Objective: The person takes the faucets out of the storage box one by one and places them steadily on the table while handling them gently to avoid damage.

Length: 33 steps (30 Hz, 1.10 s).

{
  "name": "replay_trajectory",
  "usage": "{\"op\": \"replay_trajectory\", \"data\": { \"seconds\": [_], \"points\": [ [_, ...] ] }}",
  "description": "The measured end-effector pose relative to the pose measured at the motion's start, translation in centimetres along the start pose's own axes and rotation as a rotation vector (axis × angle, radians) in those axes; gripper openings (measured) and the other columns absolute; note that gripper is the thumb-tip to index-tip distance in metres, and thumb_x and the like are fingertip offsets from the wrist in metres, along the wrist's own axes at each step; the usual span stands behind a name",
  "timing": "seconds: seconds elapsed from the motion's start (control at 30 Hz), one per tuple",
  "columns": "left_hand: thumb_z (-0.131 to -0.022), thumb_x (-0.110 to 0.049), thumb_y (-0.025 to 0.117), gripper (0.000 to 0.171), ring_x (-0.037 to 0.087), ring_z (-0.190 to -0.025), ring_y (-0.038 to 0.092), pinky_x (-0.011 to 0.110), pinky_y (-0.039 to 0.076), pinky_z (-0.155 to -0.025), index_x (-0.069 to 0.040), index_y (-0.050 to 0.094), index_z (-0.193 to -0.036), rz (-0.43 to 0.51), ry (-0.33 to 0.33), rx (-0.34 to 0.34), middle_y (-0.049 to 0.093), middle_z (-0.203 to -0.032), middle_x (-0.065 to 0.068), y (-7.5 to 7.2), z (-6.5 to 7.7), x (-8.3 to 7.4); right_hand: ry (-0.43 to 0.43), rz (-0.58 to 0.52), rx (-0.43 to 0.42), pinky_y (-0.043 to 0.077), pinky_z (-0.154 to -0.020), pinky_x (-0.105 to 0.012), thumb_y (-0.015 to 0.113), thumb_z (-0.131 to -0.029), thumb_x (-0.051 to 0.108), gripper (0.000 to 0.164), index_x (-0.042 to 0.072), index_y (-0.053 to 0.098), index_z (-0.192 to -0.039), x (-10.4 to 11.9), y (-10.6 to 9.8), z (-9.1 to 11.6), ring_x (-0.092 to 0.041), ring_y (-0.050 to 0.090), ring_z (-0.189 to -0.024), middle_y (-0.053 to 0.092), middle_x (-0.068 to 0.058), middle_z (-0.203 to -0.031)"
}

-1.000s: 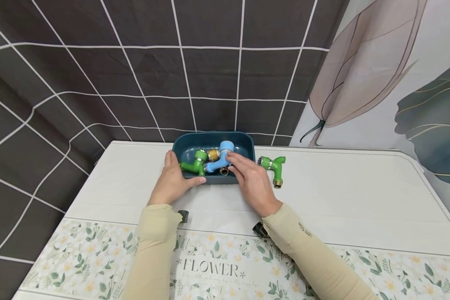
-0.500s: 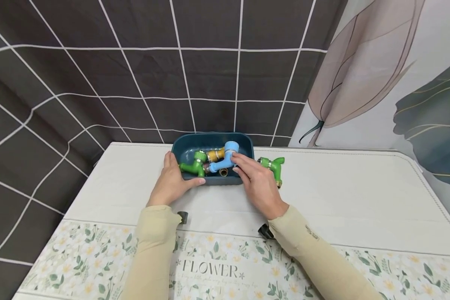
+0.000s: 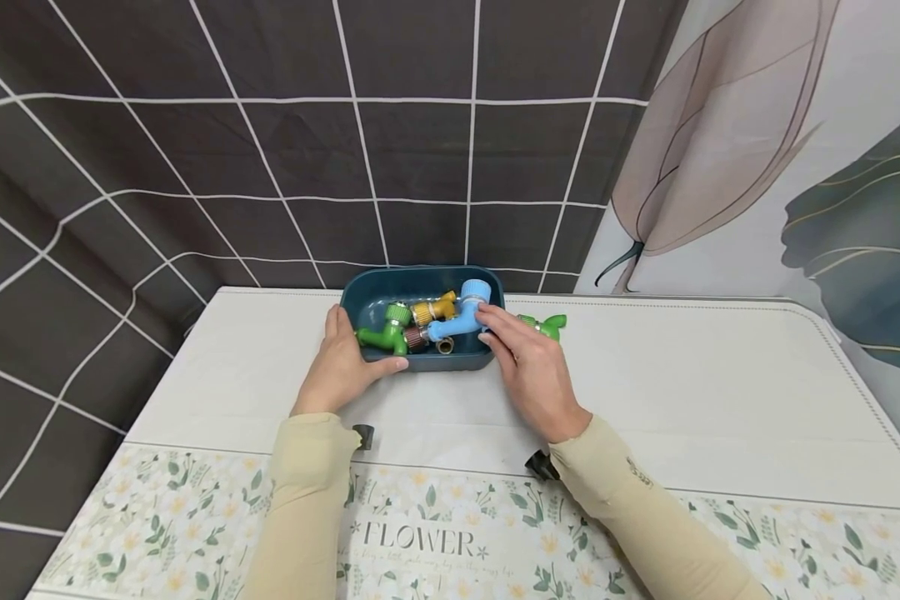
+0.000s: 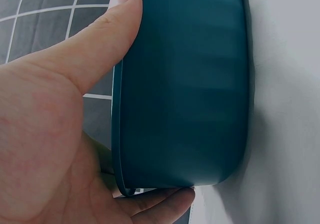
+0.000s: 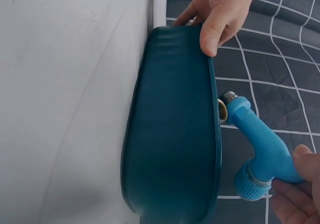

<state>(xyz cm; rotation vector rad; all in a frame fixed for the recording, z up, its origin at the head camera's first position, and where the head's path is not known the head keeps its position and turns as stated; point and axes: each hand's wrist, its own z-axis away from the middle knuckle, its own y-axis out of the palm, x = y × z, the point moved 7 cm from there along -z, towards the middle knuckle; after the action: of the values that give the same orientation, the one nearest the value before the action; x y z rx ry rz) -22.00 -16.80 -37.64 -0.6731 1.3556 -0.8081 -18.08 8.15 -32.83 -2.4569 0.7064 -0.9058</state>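
A dark teal plastic basin (image 3: 367, 283) stands against the wall with several taps in it. My left hand (image 3: 337, 362) grips its left end, thumb over the front rim and fingers along the side; the left wrist view shows the thumb (image 4: 112, 34) against the wall. My right hand (image 3: 536, 371) pinches one end of a light blue tap (image 3: 457, 321), raised over the basin's right half, its threaded end toward the left. Inside are a green tap (image 3: 390, 333), a yellow tap (image 3: 437, 308), a brown ribbed knob (image 3: 416, 337) and a brass threaded end (image 3: 445, 345).
Another green tap (image 3: 551, 325) lies on the white table (image 3: 690, 375) right of the basin, partly hidden by my right hand. A flower-print strip (image 3: 195, 517) crosses the table's front. The dark grid-patterned curtain (image 3: 412, 150) hangs close behind the basin.
My right hand has moved the blue tap to the right and slightly up, showing more of the yellow tap and brown knob. My left hand stays on the basin.
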Motion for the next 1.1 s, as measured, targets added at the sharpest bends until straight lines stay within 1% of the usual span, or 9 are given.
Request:
{"op": "replay_trajectory", "data": {
  "seconds": [0.17, 0.37, 0.6, 0.77, 1.1],
  "points": [
    [-0.084, -0.050, 0.079, 0.128, 0.043, -0.150, 0.016, 0.051, 0.027, -0.117, 0.012, -0.008, -0.154, 0.004, 0.002, 0.001, -0.009, -0.164, 0.026, 0.0, 0.0, 0.0, 0.002, -0.007, -0.015, 0.051, -0.099, -0.036, 0.071, -0.092, 0.004, 0.032, 0.004, 0.071, -0.125, -0.2, -0.6, 0.2, -0.023, 0.063, -0.121, 0.066, -0.008, -0.132],
    [-0.084, -0.050, 0.079, 0.129, 0.043, -0.150, 0.016, 0.051, 0.027, -0.117, 0.013, -0.008, -0.154, 0.005, 0.010, -0.002, -0.009, -0.164, 0.026, 0.0, -0.1, -0.1, -0.004, 0.008, -0.026, 0.050, -0.100, -0.036, 0.073, -0.091, 0.003, 0.035, 0.003, 0.071, -0.125, -0.5, -1.3, 0.5, -0.023, 0.063, -0.122, 0.066, -0.008, -0.133],
    [-0.084, -0.050, 0.079, 0.128, 0.044, -0.149, 0.019, 0.051, 0.029, -0.117, 0.013, -0.008, -0.153, 0.001, 0.010, -0.003, -0.009, -0.164, 0.027, 0.0, 0.0, -0.1, 0.003, 0.021, -0.035, 0.048, -0.101, -0.033, 0.075, -0.088, 0.001, 0.036, 0.002, 0.072, -0.123, -0.9, -2.1, 0.8, -0.024, 0.064, -0.120, 0.067, -0.008, -0.131],
    [-0.084, -0.049, 0.079, 0.128, 0.044, -0.149, 0.017, 0.051, 0.028, -0.117, 0.013, -0.009, -0.153, 0.006, 0.014, -0.002, -0.009, -0.164, 0.028, 0.0, 0.0, -0.1, 0.000, 0.022, -0.054, 0.047, -0.102, -0.030, 0.076, -0.087, -0.001, 0.035, 0.001, 0.073, -0.121, -1.3, -2.8, 1.0, -0.026, 0.066, -0.117, 0.068, -0.010, -0.129],
    [-0.084, -0.049, 0.079, 0.128, 0.044, -0.150, 0.015, 0.051, 0.026, -0.117, 0.013, -0.009, -0.153, 0.009, 0.012, 0.000, -0.010, -0.164, 0.028, 0.1, 0.1, -0.2, 0.000, 0.047, -0.079, 0.047, -0.102, -0.029, 0.077, -0.086, -0.002, 0.034, 0.001, 0.074, -0.119, -2.2, -3.9, 1.3, -0.029, 0.067, -0.115, 0.069, -0.011, -0.126]
  ]
}}
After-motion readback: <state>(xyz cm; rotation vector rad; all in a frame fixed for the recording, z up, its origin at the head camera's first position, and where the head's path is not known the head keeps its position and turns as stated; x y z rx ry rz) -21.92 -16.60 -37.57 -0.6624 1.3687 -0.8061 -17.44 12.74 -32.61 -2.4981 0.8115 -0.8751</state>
